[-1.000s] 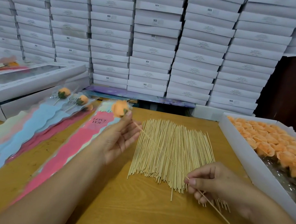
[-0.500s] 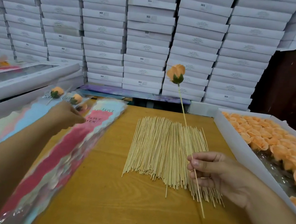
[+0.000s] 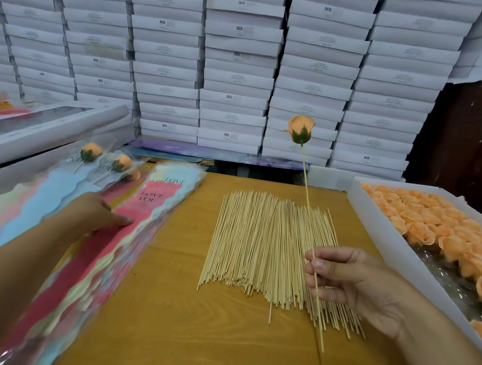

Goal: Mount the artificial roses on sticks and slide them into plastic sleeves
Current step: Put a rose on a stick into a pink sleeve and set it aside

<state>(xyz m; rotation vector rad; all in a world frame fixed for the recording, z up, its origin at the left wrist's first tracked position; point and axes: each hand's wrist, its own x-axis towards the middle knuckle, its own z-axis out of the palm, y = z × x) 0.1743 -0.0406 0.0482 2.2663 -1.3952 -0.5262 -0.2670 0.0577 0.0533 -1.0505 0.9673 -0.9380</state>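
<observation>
Your right hand [image 3: 350, 284] pinches a thin, pale wooden stick [image 3: 311, 249] between thumb and curled fingers, gripping low on its length so that the pointed lower end juts out below the hand over the wood. At the stick's top, well above your grip, sits the peach-orange artificial rose with a green calyx [image 3: 300, 129], soft-petalled and bud-shaped, held nearly upright. Just beneath and to the left of that grip lies the loose fan of bare wooden sticks [image 3: 263, 243], straight and smooth, spread flat on the yellow-brown wooden table [image 3: 184, 333]. Right of the grip, the white cardboard tray [image 3: 387, 243] holds rows of ruffled peach rose heads [image 3: 447, 228]; its near wall runs just beside your wrist. Your left hand [image 3: 95, 215] rests with straight fingers on the glossy stack of wavy-edged plastic sleeves printed in pink, blue and cream [image 3: 100, 257], which overhangs the table's left edge. Beyond it lie sleeved finished roses [image 3: 103, 159] and flat white window boxes [image 3: 47, 134]. Bare tabletop opens between the sleeves and the sticks, and in front of them toward you. A wall of stacked white boxes [image 3: 239, 64] closes the far side.
</observation>
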